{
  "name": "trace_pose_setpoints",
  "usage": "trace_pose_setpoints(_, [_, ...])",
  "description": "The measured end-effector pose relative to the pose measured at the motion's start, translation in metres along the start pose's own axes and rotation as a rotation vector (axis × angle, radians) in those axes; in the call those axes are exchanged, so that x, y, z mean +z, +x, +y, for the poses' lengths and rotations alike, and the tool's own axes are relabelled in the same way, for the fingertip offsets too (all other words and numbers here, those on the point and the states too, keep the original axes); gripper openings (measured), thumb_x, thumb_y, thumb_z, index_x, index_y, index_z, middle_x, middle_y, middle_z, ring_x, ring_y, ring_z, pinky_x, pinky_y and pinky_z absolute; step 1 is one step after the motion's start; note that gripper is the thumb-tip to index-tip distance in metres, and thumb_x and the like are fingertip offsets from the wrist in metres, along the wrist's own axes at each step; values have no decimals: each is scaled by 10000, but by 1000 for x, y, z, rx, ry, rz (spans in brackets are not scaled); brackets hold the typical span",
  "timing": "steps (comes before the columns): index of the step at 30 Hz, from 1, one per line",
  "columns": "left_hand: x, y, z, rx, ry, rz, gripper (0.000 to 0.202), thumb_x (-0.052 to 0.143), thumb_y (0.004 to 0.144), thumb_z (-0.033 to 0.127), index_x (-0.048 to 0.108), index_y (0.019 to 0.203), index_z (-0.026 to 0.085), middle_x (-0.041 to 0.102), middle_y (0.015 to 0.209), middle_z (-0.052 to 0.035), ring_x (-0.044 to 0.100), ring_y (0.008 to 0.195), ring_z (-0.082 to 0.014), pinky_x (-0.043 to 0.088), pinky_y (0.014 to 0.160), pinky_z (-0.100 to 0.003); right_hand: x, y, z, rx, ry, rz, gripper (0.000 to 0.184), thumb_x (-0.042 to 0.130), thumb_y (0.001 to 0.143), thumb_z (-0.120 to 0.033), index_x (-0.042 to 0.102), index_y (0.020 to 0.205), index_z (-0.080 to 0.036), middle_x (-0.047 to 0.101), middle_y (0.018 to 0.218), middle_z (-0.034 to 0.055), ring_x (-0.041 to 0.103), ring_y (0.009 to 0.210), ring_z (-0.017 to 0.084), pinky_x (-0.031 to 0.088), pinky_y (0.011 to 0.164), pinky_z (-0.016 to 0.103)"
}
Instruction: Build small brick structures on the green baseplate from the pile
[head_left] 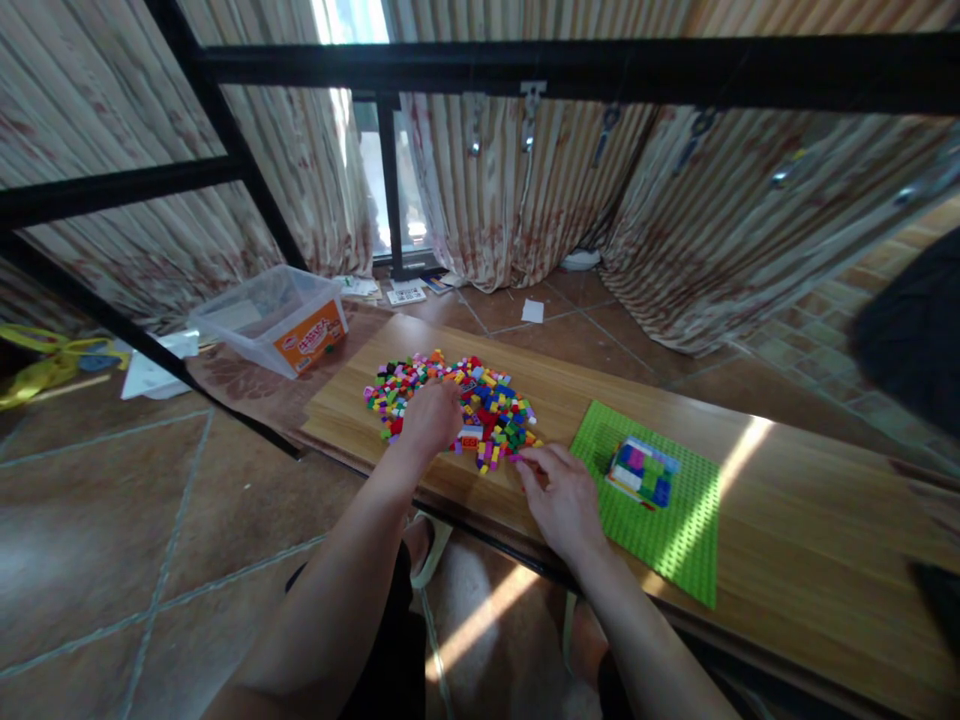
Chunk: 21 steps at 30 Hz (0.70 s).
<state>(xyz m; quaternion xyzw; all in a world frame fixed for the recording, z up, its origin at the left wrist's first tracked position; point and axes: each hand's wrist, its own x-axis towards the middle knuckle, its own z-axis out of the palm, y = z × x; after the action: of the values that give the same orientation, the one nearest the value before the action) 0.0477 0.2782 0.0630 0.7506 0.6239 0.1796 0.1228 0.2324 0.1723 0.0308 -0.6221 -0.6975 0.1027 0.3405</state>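
A heap of small toy building bricks (495, 400) in many colours spreads over the wooden board. My left hand (431, 415) reaches into the middle of the heap; its fingertips are hidden behind the hand. At the heap's near right edge, my right hand (562, 490) pinches a small pink brick (516, 457) between thumb and fingers. To its right lies a green studded baseplate (686, 520). On this plate stands a low block of joined bricks (643, 472) in blue, white, green, pink and purple.
A clear plastic box (247, 345) with an orange label stands beyond the heap on the left. Black metal bars (480, 68) cross above the board (780, 520). Striped curtains (517, 200) hang behind. Papers (532, 311) lie on the tiled floor.
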Motion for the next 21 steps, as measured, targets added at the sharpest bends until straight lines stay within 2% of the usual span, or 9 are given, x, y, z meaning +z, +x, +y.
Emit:
trace_pose_setpoints(6, [5, 10, -3, -45, 6, 34, 233, 484, 844, 181, 702, 924, 182, 669, 952, -131, 622, 965, -277, 467, 890, -379, -2, -1, 1, 5, 26, -2, 193, 510, 905, -282, 694, 895, -228, 677, 861, 43, 617, 821, 191, 460, 781, 316])
trace_pose_setpoints(10, [10, 13, -2, -36, 20, 30, 257, 494, 837, 182, 685, 1008, 170, 661, 998, -149, 619, 975, -295, 466, 894, -395, -2, -1, 4, 8, 42, -14, 183, 519, 902, -275, 696, 902, -230, 677, 849, 37, 616, 800, 184, 460, 781, 316])
trace_pose_setpoints(15, [21, 17, 7, 20, 48, 62, 348, 512, 835, 190, 629, 1161, 157, 652, 1078, -161, 587, 1079, -301, 431, 967, -395, -4, -1, 7, 27, 46, -25, 200, 514, 912, -290, 704, 905, -227, 679, 853, 42, 617, 800, 184, 462, 782, 317])
trace_pose_setpoints(18, [24, 17, 11, 32, 95, 53, 315, 510, 833, 179, 640, 1115, 129, 653, 1084, -168, 586, 1086, -299, 417, 986, -400, -5, 0, 7, 36, 49, -21, 197, 517, 912, -286, 702, 901, -221, 676, 854, 42, 615, 799, 183, 462, 783, 317])
trace_pose_setpoints(21, [24, 17, 12, 38, 143, 59, 259, 509, 833, 168, 651, 1048, 144, 676, 1046, -130, 609, 1046, -266, 430, 965, -371, -5, 1, 7, 40, 54, -27, 191, 520, 912, -273, 700, 905, -212, 675, 861, 44, 614, 803, 181, 461, 792, 319])
